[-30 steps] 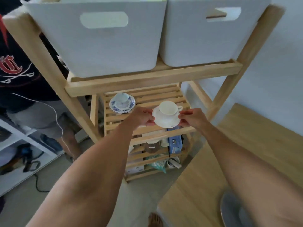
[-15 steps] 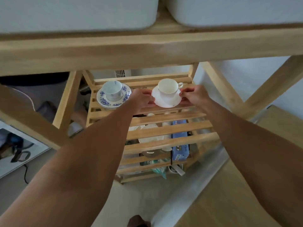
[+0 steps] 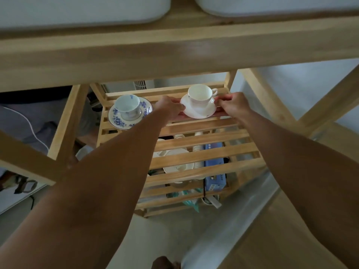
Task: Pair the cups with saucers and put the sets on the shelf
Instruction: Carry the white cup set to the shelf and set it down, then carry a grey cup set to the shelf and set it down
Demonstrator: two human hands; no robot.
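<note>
Slatted wooden shelf (image 3: 204,152) carries a blue-patterned cup and saucer (image 3: 129,112) at its back left, while the left hand (image 3: 170,109) and right hand (image 3: 232,104) pinch opposite rims of the white saucer (image 3: 200,111) bearing the white cup (image 3: 200,94) near the back right corner.

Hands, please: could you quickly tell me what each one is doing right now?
Left hand: closed on the white saucer, left rim.
Right hand: closed on the same saucer's right rim.

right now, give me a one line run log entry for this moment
step: placing white set | left hand + right hand: gripping white saucer rims | white cup: upright on saucer | blue floral set: shelved at left
</note>
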